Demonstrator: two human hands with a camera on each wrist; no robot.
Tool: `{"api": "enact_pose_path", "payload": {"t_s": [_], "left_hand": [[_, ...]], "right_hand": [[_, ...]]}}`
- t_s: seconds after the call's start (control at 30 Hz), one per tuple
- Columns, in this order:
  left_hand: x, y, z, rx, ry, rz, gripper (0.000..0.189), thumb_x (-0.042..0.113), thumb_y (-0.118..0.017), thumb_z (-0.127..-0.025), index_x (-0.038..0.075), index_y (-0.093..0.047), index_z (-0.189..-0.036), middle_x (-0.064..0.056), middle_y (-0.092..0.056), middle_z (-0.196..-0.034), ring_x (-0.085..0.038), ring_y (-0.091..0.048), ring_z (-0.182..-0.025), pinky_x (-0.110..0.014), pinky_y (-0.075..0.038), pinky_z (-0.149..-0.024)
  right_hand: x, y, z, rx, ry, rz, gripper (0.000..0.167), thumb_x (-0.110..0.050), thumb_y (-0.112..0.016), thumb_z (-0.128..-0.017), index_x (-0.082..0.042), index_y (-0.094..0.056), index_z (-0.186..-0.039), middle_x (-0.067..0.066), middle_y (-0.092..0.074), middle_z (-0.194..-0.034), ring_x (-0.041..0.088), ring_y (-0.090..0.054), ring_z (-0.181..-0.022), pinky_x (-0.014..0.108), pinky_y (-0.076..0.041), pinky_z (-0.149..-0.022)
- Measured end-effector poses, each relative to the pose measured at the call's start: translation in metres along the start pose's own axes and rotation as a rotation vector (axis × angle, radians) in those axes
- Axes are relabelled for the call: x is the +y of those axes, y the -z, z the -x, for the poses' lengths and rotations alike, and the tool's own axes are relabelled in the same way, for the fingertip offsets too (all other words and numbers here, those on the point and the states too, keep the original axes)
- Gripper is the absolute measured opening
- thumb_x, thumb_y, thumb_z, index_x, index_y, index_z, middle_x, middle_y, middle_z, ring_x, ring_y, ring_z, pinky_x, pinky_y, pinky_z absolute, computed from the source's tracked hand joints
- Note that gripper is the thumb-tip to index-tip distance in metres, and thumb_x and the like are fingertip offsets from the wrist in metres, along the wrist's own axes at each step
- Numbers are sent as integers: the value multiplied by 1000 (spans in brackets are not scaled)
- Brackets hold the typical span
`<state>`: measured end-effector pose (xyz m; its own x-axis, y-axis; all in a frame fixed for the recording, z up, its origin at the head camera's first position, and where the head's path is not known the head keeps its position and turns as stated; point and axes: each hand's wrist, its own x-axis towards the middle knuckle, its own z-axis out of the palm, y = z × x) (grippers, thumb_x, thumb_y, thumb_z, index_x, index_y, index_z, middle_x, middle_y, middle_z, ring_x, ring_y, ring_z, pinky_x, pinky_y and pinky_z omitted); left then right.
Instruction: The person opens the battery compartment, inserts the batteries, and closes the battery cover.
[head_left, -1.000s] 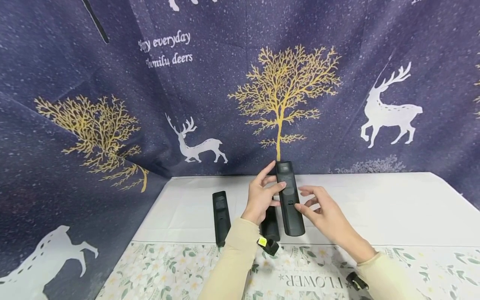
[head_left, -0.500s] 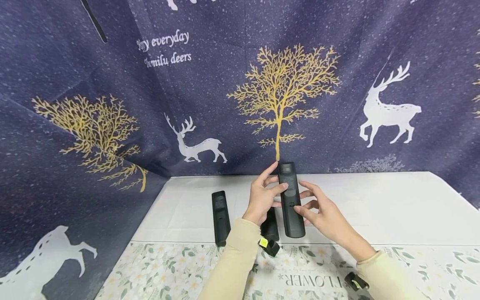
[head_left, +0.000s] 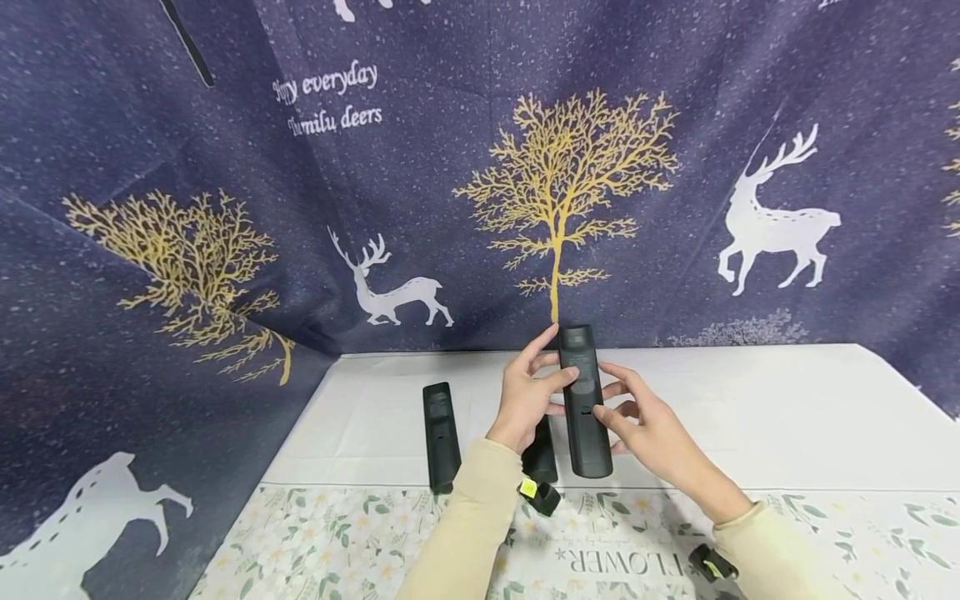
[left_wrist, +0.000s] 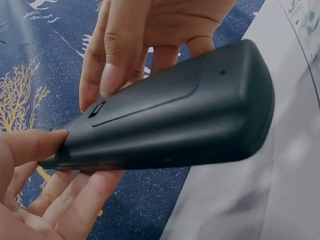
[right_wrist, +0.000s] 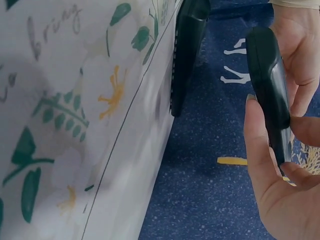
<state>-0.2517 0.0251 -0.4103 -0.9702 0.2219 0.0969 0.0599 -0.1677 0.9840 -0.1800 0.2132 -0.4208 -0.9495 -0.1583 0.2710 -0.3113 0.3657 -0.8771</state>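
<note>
In the head view a black remote control (head_left: 587, 442) is held upright above the white table, its back with the battery cover facing the camera. My left hand (head_left: 521, 396) grips its upper part, thumb across the back and fingers along the left edge and behind. On the other side my right hand (head_left: 647, 429) pinches it, thumb beside the battery cover latch (left_wrist: 97, 108), other fingers at the right edge. The left wrist view shows the cover seated in the remote. A second remote control (head_left: 540, 458) lies partly hidden behind my left wrist, and a third (head_left: 442, 437) lies further left.
The white table (head_left: 750, 417) has a floral cloth (head_left: 337, 542) along its near side. A dark blue curtain (head_left: 465, 192) with deer and trees hangs behind. Small black devices sit at both wrists (head_left: 542, 497).
The held remote has shifted slightly right and down, with both hands still on it. My right thumb moved a little along its back near the latch.
</note>
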Motion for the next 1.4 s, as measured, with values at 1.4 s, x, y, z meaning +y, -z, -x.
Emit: {"api": "enact_pose_path", "payload": {"t_s": [1.4], "left_hand": [[-61,-63,-17,-48,78,-316,68,-5,-83,-87,26,-68,-146,-1,-67,-138,-13,-74,-97,-31,-60,-73]], "right_hand": [[29,41,-12,-157,-418,68,103,0,-80,-93,11,-4,-163,41,-49,-123,39,-74,-82,49,-65,-64]]}}
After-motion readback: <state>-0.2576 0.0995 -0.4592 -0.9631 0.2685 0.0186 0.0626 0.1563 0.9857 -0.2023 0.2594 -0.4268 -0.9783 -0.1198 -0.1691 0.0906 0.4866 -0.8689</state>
